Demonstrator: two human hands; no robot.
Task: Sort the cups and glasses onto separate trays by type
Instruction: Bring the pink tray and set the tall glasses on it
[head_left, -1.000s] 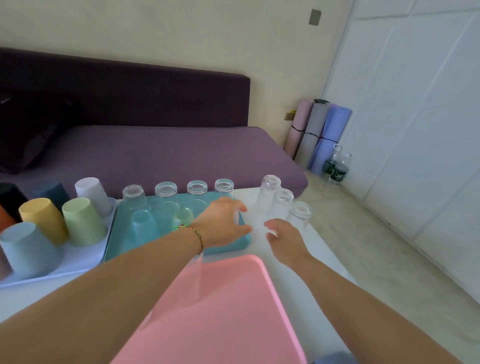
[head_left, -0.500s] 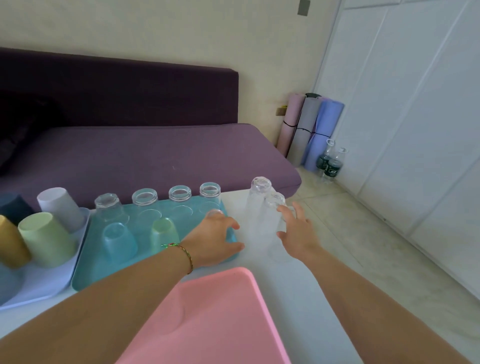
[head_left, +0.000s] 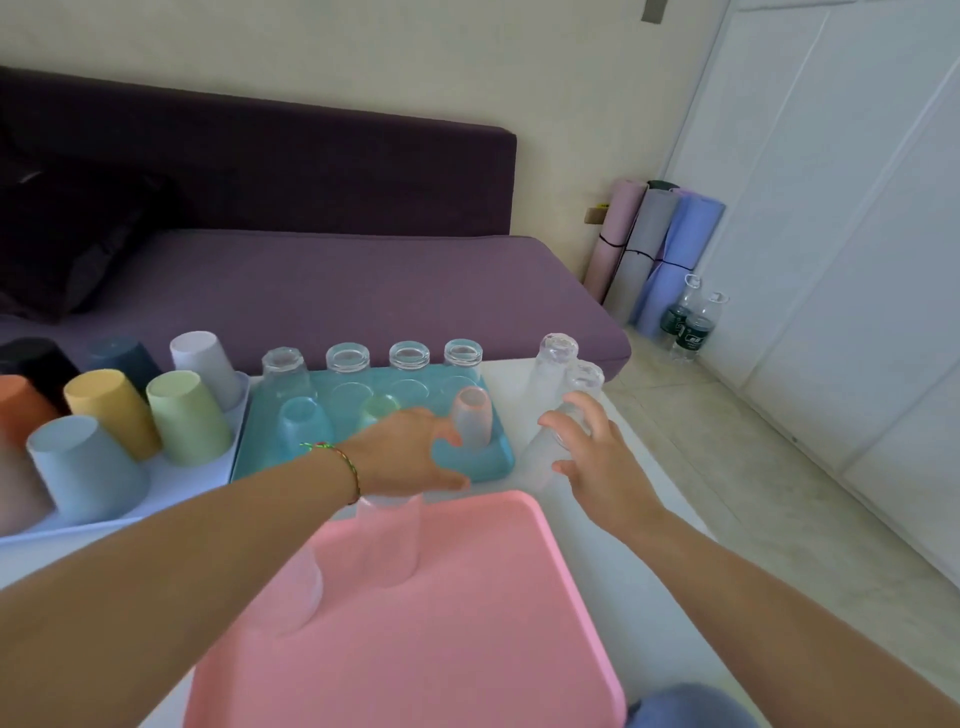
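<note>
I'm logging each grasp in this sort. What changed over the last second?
The right hand reached forward over the table and now grips the nearest clear glass. The left hand stayed over the teal tray, and a pinkish glass now shows beside its fingers. Whether it holds that glass is unclear. Everything else stayed put.

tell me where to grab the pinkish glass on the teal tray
Take your grip round the side wall of the pinkish glass at mid-height, coming from the near left, where the left hand is. It seems to stand mouth down on the teal tray, so the rim offers no hold.
</note>
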